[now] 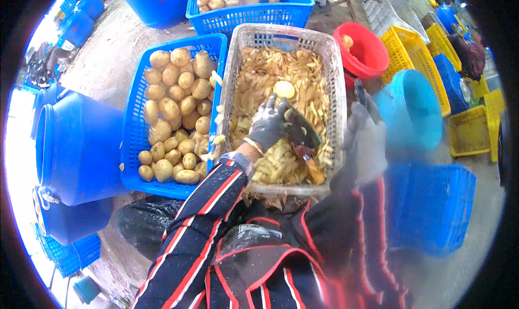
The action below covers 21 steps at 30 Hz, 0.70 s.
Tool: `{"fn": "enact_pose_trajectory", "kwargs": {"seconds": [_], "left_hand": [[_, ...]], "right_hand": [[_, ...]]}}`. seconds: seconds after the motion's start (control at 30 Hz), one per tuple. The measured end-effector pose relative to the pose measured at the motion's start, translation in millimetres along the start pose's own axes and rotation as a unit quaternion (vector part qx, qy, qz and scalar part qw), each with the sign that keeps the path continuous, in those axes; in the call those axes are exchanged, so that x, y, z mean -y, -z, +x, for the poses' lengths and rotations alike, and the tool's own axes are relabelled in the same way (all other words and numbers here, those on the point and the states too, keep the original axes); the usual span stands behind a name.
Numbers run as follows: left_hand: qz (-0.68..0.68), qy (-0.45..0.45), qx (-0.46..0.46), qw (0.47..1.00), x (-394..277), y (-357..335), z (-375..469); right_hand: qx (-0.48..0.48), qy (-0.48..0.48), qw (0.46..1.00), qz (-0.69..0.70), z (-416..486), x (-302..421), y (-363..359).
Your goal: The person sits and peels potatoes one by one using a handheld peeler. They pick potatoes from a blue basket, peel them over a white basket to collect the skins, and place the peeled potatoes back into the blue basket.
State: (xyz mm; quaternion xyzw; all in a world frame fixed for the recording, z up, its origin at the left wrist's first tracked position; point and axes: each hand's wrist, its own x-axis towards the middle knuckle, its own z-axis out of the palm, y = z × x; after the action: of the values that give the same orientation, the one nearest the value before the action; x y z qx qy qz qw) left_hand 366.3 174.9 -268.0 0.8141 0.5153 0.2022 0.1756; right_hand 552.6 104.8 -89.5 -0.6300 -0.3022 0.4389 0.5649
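Observation:
My left hand (267, 124), in a grey and dark work glove, reaches over a pale plastic crate (342, 106) of potato peelings (284, 61). Its fingertips are at the near edge of a peeled potato (284, 89); whether they grip it is unclear. Beside that hand is a broad dark blade (303, 130) with peel stuck to it. An orange-brown handle (314, 170) points back towards me. My right hand (367, 134), also gloved, is blurred near the crate's right rim. Its fingers look extended, with nothing visible in them.
A blue crate (134, 122) of unpeeled potatoes stands left; another blue crate (251, 19) with potatoes is beyond. On the right are a red bucket (365, 61), a turquoise bucket (417, 110), a yellow crate (417, 65) and a blue crate (434, 207). Blue barrels (81, 146) line the left.

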Motion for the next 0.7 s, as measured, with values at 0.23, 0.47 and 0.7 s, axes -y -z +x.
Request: {"fn": "enact_pose_trajectory", "kwargs": {"seconds": [0.23, 0.47, 0.7], "left_hand": [[0.009, 0.145, 0.056, 0.988, 25.7, -46.7, 87.1], [0.09, 0.01, 0.064, 0.994, 19.3, -94.3, 168.1], [0.064, 0.127, 0.086, 0.986, 44.4, -69.2, 170.0]], "right_hand": [[0.013, -0.052, 0.997, 0.057, 6.7, 6.4, 5.8], [0.01, 0.001, 0.999, 0.032, 5.1, 2.7, 11.8], [0.018, 0.013, 0.998, -0.063, 11.0, 4.4, 1.3]]}}
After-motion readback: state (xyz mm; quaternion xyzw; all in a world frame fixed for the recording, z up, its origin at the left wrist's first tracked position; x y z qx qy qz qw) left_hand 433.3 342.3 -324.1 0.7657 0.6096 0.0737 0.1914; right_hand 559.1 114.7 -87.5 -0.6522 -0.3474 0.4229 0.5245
